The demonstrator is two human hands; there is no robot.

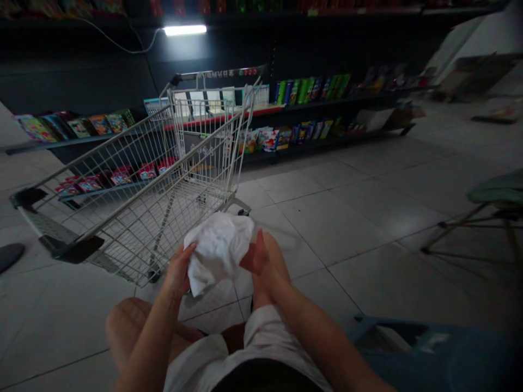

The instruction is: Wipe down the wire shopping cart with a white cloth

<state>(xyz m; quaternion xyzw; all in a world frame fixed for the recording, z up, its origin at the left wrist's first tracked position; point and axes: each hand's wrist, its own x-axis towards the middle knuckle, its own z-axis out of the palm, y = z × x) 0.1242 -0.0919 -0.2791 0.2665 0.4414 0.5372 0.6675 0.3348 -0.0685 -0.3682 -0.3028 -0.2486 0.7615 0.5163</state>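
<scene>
A crumpled white cloth (220, 245) is stretched between my two hands, above my knees. My left hand (180, 271) grips its left edge, with the thumb on top and the fingers partly behind the fabric. At the right edge, my right hand (256, 255) is closed on the cloth, some of its fingers hidden underneath. Just beyond the cloth stands a wire shopping cart (134, 218), whose basket looks bare on the inside.
Behind the cart, dark shelves (229, 54) carry boxes, cans (304, 91) and bags, under a lit tube lamp (185, 30). A blue plastic stool or crate (469, 354) sits at lower right. A folding stool (498, 190) stands farther right. A dark shoe (10, 256) shows at left.
</scene>
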